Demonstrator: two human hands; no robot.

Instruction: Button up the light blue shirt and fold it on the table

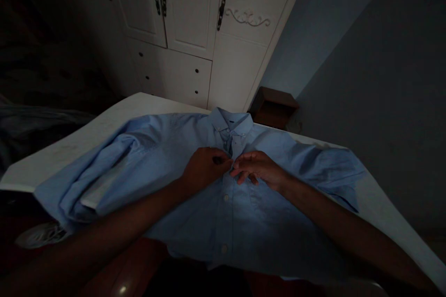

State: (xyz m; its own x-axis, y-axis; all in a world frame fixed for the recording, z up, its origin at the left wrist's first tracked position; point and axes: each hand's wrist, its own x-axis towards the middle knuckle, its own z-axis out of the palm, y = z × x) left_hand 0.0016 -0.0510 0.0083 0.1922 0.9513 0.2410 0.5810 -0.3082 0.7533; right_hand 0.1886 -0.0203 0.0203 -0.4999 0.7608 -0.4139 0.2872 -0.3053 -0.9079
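Note:
A light blue button-down shirt (195,222) lies front side up on a white table (139,103), its collar away from me and its sleeves spread to both sides. My left hand (206,165) is closed, thumb and fingertips pinching the front placket below the collar. Against the same spot, my right hand (259,168) has its thumb and index finger on the placket edge, the other fingers loosely curled. The fingertips of both hands meet there and hide the button or hole between them. Lower on the placket, buttons are fastened; near the collar the front gapes.
Behind the table stands a white wardrobe (188,14) with dark handles and drawers. A brown wooden box-like stand (275,104) sits beside it, near the grey wall (376,79). Dark fabric (38,130) lies at the left. A light-coloured shoe (40,235) rests on the reddish floor.

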